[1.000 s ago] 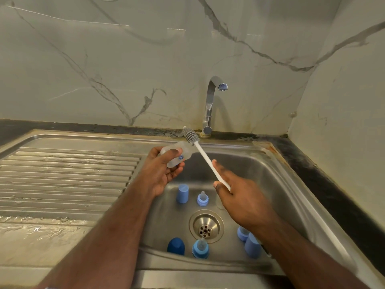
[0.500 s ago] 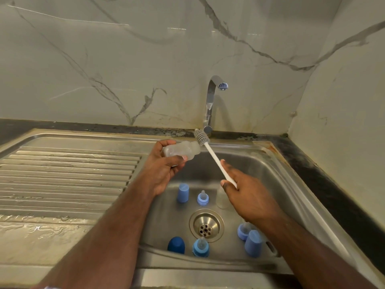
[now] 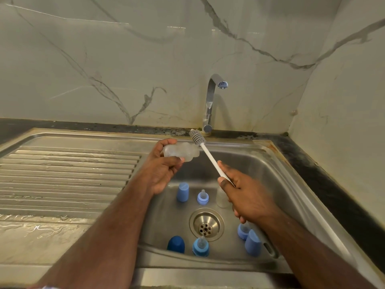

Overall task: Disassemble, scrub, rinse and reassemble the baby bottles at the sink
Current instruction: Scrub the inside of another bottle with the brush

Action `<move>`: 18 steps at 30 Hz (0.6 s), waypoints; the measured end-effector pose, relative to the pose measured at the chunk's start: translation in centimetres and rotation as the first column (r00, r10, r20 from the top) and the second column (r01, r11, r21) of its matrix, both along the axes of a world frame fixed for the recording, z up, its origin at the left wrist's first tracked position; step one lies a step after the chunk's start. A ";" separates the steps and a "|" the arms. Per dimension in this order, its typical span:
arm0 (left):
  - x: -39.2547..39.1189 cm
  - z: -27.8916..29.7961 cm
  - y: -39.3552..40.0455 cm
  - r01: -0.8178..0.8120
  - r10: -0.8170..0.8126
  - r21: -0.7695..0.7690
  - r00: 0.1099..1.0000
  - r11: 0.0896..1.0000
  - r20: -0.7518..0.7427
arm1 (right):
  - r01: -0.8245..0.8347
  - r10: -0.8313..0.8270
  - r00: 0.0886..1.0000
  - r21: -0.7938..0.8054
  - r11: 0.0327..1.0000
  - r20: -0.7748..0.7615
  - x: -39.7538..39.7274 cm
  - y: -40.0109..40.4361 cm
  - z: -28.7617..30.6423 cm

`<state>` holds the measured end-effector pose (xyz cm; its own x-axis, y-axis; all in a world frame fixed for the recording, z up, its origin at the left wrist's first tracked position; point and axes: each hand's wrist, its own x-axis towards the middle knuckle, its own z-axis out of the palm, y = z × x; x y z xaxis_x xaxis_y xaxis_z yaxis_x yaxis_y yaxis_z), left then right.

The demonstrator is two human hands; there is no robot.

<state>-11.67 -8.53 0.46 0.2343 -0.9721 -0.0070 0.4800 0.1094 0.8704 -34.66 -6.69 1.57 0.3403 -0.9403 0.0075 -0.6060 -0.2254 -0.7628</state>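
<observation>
Disassembly done, caps and nipples (image 3: 202,197) loose in the sink (image 3: 277,170); at frame centre our left hand (image 3: 164,170) clasps the bottle (image 3: 180,152), right hand (image 3: 243,195) fingers wrap the brush (image 3: 205,150), outside it; scrubbing, rinsing, reassembly remain.

Soft, warm, rather dim light falls evenly from above; the marble wall (image 3: 125,65) shows pale streaks of glare near its top; the tap (image 3: 210,101) throws a faint shadow onto the wall to its right; wet patches on the draining board (image 3: 62,174) glint near its front edge; the sink (image 3: 260,163) rim bows outward with wide-angle distortion; the right hand (image 3: 245,197) is slightly blurred; the centre is sharp.
</observation>
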 end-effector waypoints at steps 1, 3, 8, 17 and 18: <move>0.0 0.0 -0.1 -0.006 0.006 -0.007 1.000 1.000 -0.022 | -0.007 0.007 1.000 0.012 1.000 -0.003 0.1 0.1 0.0; 0.0 -0.1 -0.3 -0.043 0.042 -0.015 0.997 0.999 -0.059 | -0.030 0.030 1.000 0.038 0.999 0.003 0.3 0.2 0.0; -0.1 -0.1 -0.5 -0.122 0.126 0.040 0.983 0.992 -0.136 | -0.013 0.008 0.993 0.036 0.999 0.117 0.7 0.3 0.3; -0.1 -0.3 -0.5 -0.196 0.197 0.038 0.979 0.980 -0.051 | -0.061 0.033 0.992 -0.232 0.971 -0.122 -0.2 -1.0 0.0; -0.1 -0.3 -0.5 -0.193 0.194 0.031 0.979 0.981 -0.056 | -0.078 0.042 0.988 -0.245 0.966 -0.149 -0.1 -0.9 -0.1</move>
<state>-11.74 -8.98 0.16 0.4162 -0.9079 -0.0501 0.5024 0.1837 0.8449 -34.76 -7.63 1.50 0.4106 -0.8924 0.1874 -0.6830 -0.4371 -0.5852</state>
